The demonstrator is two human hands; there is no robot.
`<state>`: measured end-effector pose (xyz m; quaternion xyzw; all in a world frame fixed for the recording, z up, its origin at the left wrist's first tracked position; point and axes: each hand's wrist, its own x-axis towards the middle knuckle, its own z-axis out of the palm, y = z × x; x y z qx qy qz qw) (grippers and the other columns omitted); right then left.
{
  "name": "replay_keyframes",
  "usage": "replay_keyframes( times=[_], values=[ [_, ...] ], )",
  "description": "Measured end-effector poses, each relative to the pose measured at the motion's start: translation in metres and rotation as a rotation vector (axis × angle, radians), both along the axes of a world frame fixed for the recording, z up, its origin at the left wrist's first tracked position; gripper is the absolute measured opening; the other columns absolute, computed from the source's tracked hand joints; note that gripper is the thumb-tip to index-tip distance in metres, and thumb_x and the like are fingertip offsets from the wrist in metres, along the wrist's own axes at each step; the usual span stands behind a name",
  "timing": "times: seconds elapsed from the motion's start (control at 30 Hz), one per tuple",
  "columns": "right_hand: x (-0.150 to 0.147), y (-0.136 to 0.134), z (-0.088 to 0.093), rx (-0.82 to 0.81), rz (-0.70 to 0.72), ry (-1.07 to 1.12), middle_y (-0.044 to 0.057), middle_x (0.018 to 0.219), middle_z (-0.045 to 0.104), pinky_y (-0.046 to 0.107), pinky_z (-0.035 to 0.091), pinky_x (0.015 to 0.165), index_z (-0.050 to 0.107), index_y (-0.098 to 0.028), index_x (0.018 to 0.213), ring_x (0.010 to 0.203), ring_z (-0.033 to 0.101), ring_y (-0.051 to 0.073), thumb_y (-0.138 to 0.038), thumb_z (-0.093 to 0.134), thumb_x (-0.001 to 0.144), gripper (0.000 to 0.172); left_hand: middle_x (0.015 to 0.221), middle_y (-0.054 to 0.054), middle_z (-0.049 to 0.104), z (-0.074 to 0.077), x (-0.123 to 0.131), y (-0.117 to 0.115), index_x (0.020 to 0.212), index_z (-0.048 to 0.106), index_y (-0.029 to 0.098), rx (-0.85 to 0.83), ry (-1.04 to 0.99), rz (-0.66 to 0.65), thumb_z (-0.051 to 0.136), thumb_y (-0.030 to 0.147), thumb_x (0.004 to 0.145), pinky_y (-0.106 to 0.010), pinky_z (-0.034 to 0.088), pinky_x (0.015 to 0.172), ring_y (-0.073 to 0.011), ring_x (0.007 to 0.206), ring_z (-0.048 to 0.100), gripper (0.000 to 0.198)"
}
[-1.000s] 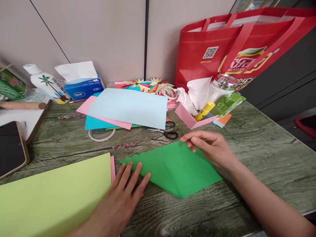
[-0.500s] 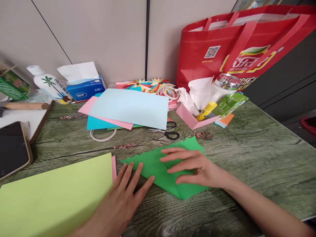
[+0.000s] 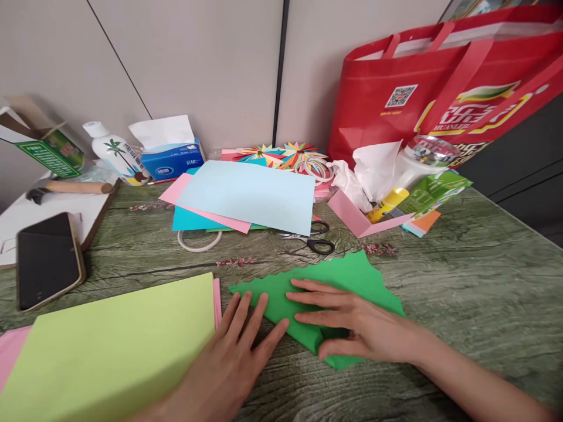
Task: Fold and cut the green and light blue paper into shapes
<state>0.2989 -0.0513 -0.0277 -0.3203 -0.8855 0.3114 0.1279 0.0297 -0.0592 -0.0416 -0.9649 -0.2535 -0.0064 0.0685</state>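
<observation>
A sheet of green paper [image 3: 336, 272] with a wavy cut edge lies on the table, its lower edge curled up near my right thumb. My left hand [image 3: 233, 351] is open, with the spread fingertips resting at the paper's left corner. Across the middle of the sheet, my right hand [image 3: 352, 325] lies with its fingers stretched out and apart. Its thumb touches the curled edge, and part of the fold is hidden beneath the palm. Beside my left hand is a stack of yellow-green paper [image 3: 123, 346] with pink sheets under it.
Black-handled scissors [image 3: 319, 237] and a tape roll [image 3: 200, 240] lie beyond the green paper, by light-blue sheets [image 3: 250, 193]. A pink paper tray [image 3: 352, 217] holds a yellow glue stick [image 3: 387, 205]. At left are a phone [image 3: 50, 261] and a hammer [image 3: 74, 187]; a red bag [image 3: 373, 117] stands behind.
My right hand has come down onto the green paper, and its thumb has moved to the lower edge, which now curls. The view has shifted left. My left hand stays at the corner.
</observation>
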Motion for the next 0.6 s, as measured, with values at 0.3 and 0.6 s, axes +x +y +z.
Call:
replay_keyframes(
  times=[0.3, 0.6],
  values=[
    [0.0008, -0.0029, -0.0029, -0.008, -0.006, 0.004, 0.008, 0.142, 0.038, 0.046, 0.028, 0.109, 0.049, -0.022, 0.129, 0.137, 0.019, 0.025, -0.040, 0.060, 0.081, 0.052, 0.142, -0.020, 0.035, 0.0032, -0.0003, -0.0015, 0.144, 0.019, 0.018, -0.054, 0.039, 0.003, 0.054, 0.034, 0.079, -0.056, 0.020, 0.101, -0.0405, 0.130, 0.027, 0.075],
    [-0.0002, -0.0025, -0.0047, 0.008, -0.005, 0.014, 0.009, 0.142, 0.038, 0.046, 0.029, 0.108, 0.049, -0.022, 0.128, 0.137, 0.019, 0.024, -0.039, 0.060, 0.082, 0.051, 0.143, -0.019, 0.034, 0.0048, -0.0001, -0.0003, 0.143, 0.021, 0.020, -0.134, 0.067, 0.006, 0.055, 0.033, 0.079, -0.059, 0.021, 0.101, -0.0410, 0.130, 0.028, 0.074]
  ],
)
